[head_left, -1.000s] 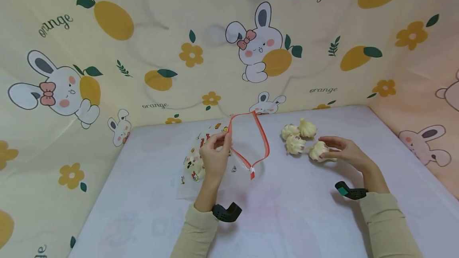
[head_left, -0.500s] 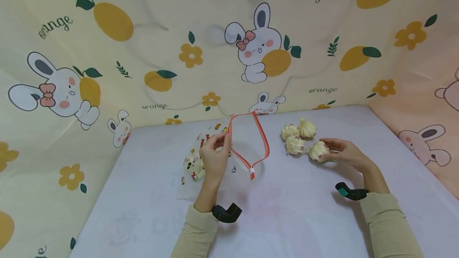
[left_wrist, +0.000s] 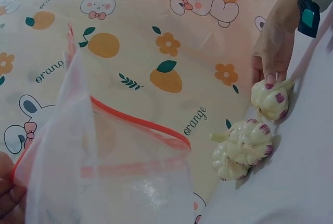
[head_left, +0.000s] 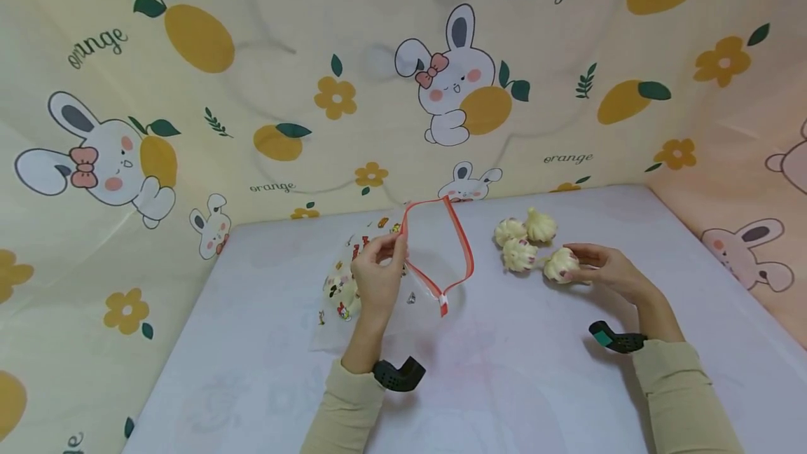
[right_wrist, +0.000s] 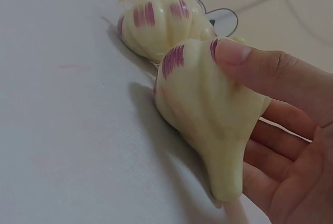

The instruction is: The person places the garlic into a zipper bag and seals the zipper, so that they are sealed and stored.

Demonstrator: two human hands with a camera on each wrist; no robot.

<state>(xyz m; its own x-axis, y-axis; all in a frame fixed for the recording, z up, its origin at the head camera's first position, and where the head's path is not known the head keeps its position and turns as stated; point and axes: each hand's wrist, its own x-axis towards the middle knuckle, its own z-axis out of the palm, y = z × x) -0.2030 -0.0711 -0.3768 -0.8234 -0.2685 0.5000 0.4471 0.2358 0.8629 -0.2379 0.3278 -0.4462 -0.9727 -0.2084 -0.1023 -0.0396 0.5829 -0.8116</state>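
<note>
My left hand (head_left: 380,275) pinches the rim of a clear zip bag (head_left: 424,314) printed with small cartoon figures. Its orange-red zip edge (head_left: 467,258) forms a wide loop, so the bag's mouth stands apart. Something pale shows through the bag's left part, partly hidden by the print. To the right, my right hand (head_left: 611,273) grips a garlic bulb (head_left: 558,266) between thumb and fingers, close to the tabletop. The right wrist view shows the thumb on this bulb (right_wrist: 200,89), whose stem points toward the camera's lower edge.
Three more garlic bulbs (head_left: 520,255) sit in a cluster just left of the held one. A white cloth covers the table (head_left: 504,377). Behind it rises a patterned curtain (head_left: 366,19), and another pinkish panel (head_left: 750,181) borders the right side.
The right hand's thumb and fingers have shifted very slightly on the garlic bulb. The left hand and the bag have stayed in place.
</note>
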